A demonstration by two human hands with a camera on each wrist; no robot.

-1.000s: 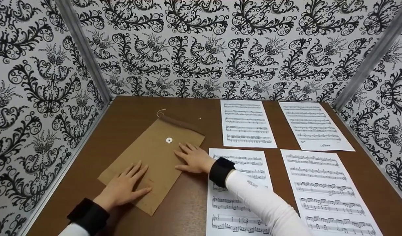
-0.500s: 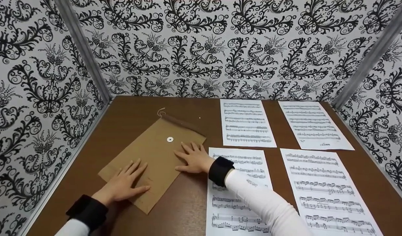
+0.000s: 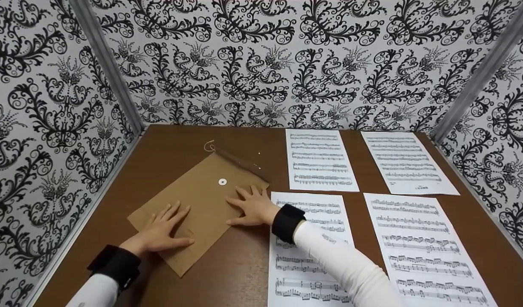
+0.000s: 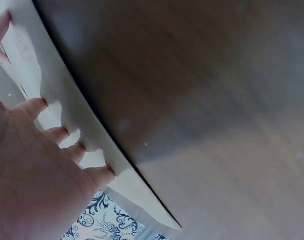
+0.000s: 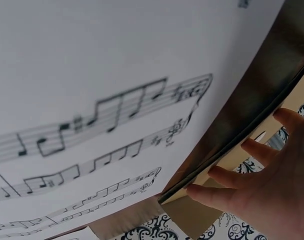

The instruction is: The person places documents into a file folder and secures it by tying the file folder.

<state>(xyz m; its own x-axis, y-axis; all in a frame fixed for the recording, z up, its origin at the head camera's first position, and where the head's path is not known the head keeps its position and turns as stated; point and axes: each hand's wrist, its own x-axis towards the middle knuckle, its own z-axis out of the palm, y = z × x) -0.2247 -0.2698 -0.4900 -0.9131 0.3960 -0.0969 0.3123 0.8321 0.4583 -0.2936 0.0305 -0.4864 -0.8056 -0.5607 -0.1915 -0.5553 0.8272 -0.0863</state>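
A brown paper envelope (image 3: 201,192) lies slanted on the wooden table, a white button (image 3: 222,181) on its upper part. Its darker flap (image 3: 240,164) is raised at the far edge, with a thin string (image 3: 209,146) at the flap's left end. My left hand (image 3: 165,232) rests with spread fingers on the near left part of the envelope. On its right side lies my right hand (image 3: 252,207), fingers also spread. Both wrist views show the fingertips pressing on the envelope (image 4: 67,95), and neither hand grips anything.
Printed sheet music lies to the right in two rows: a near left sheet (image 3: 306,264), partly under my right forearm, a near right sheet (image 3: 432,243), a far left sheet (image 3: 321,160) and a far right sheet (image 3: 404,162). Patterned walls (image 3: 257,64) enclose the table (image 3: 227,273).
The envelope has turned slightly clockwise under my hands, its near corner shifting left and its flap end right. My left hand has slid a little away from me; the right has barely moved.
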